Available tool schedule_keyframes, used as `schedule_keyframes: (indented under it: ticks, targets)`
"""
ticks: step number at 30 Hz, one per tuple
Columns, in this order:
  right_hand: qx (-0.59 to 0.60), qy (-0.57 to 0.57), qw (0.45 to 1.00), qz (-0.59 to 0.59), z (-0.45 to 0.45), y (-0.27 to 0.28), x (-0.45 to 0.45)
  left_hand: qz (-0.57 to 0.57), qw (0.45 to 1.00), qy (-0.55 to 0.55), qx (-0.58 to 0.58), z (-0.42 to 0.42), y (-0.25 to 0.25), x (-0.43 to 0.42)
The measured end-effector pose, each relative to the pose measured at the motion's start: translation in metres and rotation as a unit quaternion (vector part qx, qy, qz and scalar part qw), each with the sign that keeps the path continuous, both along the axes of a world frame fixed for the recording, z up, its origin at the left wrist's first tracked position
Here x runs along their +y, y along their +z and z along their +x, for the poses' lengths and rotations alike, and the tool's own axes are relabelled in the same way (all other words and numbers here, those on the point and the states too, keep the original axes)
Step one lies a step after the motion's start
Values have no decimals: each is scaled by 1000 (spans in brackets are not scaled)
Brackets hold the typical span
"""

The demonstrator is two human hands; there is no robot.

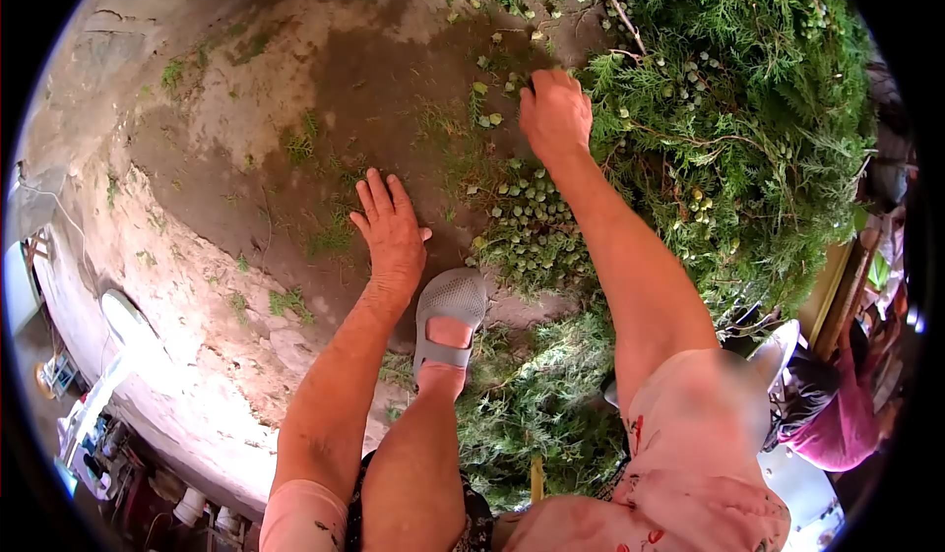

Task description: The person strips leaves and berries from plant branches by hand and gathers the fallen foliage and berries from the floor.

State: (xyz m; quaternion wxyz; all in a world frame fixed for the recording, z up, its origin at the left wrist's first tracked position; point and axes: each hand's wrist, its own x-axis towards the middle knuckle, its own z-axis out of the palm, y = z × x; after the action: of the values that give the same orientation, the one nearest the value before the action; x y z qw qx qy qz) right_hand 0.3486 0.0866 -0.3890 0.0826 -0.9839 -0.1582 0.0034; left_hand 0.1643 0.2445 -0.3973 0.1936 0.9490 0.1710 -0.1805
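Note:
My left hand (pixel 392 232) is held over the dirt floor (pixel 345 99), fingers stretched out and slightly apart, with nothing in it. Farther forward, my right hand (pixel 556 114) has its fingers curled under at the edge of a heap of green conifer branches (pixel 728 129). Whatever those fingers hold, if anything, is hidden. A few loose pale-green cones (pixel 484 119) lie on the ground just left of my right hand. A small pile of similar cones (pixel 536 203) mixed with green sprigs lies between my two arms.
My foot in a grey perforated shoe (pixel 453 301) stands beside the cone pile. More cut greenery (pixel 536 404) lies near my legs. A bare stick (pixel 618 11) rests against the heap. A person in purple clothing (pixel 842 419) is at the right edge. Household clutter (pixel 98 454) lines the lower left.

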Motion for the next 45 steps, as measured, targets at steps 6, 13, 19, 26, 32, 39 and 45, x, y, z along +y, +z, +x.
schedule_keyframes:
  ticks: [6,13,19,26,32,39,45]
  targets:
    - [31,-6,995,90,21,34,0,13,1000,-3,24,3,2,-1]
    - [202,-35,970,131,112,-17,31,30,998,-14,49,5,2,-1]
    - [110,197,974,3,-16,3,-11,20,999,-7,33,3,2,0]
    - [300,119,946,-33,-15,61,-12,22,999,-12,21,8,11,3]
    - [-142,233,961,33,20,58,35,52,989,139,24,12,27,81]
    - [110,175,969,135,-6,0,32,44,974,206,81,7,8,102]
    - [506,-229,607,568,-11,42,33,42,971,212,101,12,10,102]
